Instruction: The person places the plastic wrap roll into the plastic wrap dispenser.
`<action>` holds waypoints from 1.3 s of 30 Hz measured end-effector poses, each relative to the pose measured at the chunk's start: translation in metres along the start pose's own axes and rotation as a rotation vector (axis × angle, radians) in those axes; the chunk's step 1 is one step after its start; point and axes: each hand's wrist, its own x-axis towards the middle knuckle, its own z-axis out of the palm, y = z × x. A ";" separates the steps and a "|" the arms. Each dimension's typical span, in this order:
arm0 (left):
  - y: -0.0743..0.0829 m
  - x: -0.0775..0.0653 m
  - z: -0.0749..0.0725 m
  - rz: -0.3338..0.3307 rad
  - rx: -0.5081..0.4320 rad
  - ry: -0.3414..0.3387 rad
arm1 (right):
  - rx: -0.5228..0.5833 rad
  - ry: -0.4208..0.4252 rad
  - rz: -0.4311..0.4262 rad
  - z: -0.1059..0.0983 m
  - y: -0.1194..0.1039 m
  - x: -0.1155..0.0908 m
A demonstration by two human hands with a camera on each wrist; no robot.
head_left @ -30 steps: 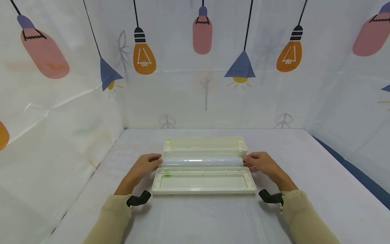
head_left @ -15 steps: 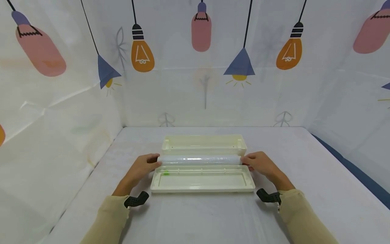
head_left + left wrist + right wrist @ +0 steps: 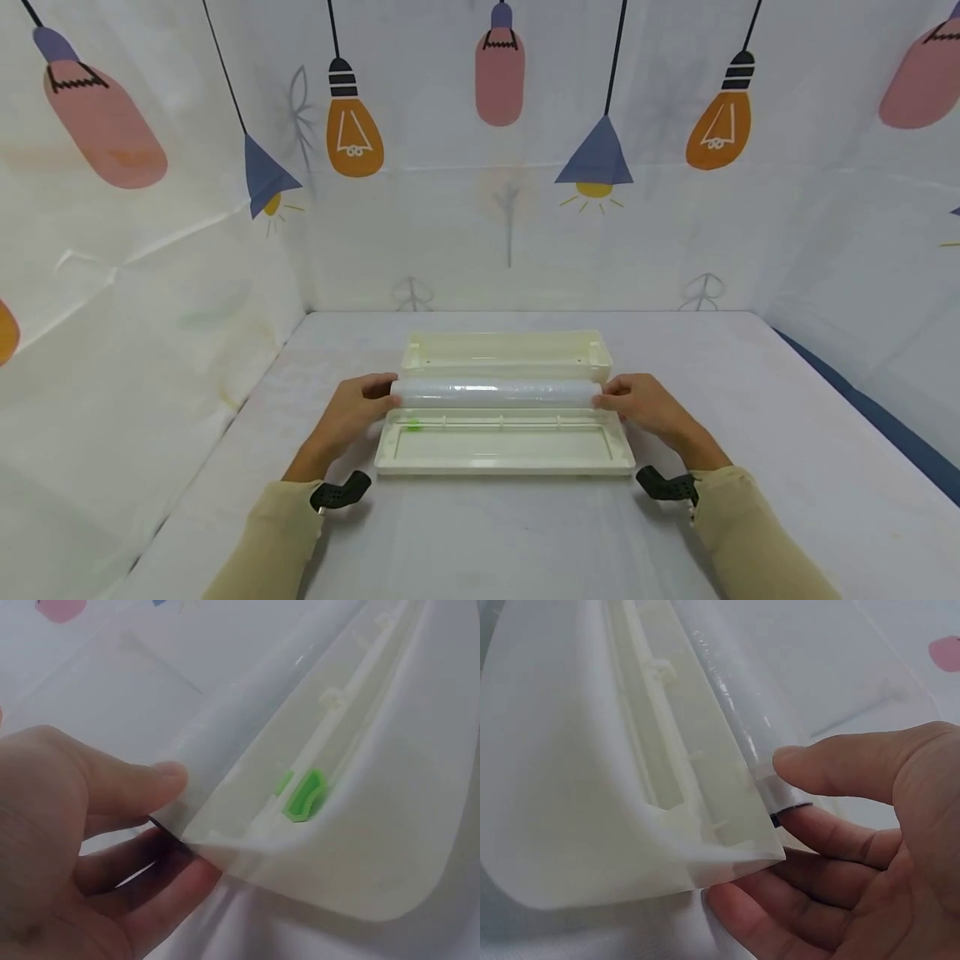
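A white, glossy roll of cling film (image 3: 495,392) lies crosswise between the two halves of a cream plastic box. My left hand (image 3: 358,414) pinches its left end, the thumb on top and the fingers beneath, as the left wrist view shows. At the opposite end my right hand (image 3: 647,407) grips the roll between thumb and fingers. In the right wrist view the roll's dark end edge (image 3: 795,808) shows by the forefinger. The shallow cream lid (image 3: 502,452) lies nearest me, with a bright green slider (image 3: 305,796) on its rail. Behind the roll sits the deeper box base (image 3: 506,354).
Everything rests on a table with a white cloth (image 3: 480,533). White sheets printed with lamps and bulbs hang as a back wall (image 3: 442,242) and along both sides. A black wrist mount (image 3: 341,490) sits at the left cuff, another at the right.
The roll sits slightly higher and looks a little larger than before, held at both ends. My right thumb has shifted onto the front of the roll's right end. The box halves have stayed put.
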 end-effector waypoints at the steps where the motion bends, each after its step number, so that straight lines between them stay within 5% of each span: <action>1: 0.000 0.000 0.000 -0.001 -0.011 0.003 | 0.007 0.000 -0.008 -0.001 0.000 0.000; 8: 0.002 0.002 0.002 -0.025 -0.126 0.010 | 0.064 -0.001 -0.036 -0.003 0.000 -0.004; 21: 0.004 0.002 0.001 -0.044 -0.106 0.036 | 0.086 0.014 -0.074 -0.011 0.003 -0.005; 39: 0.007 -0.002 0.002 -0.100 -0.226 0.017 | 0.250 0.063 -0.057 -0.011 0.000 -0.005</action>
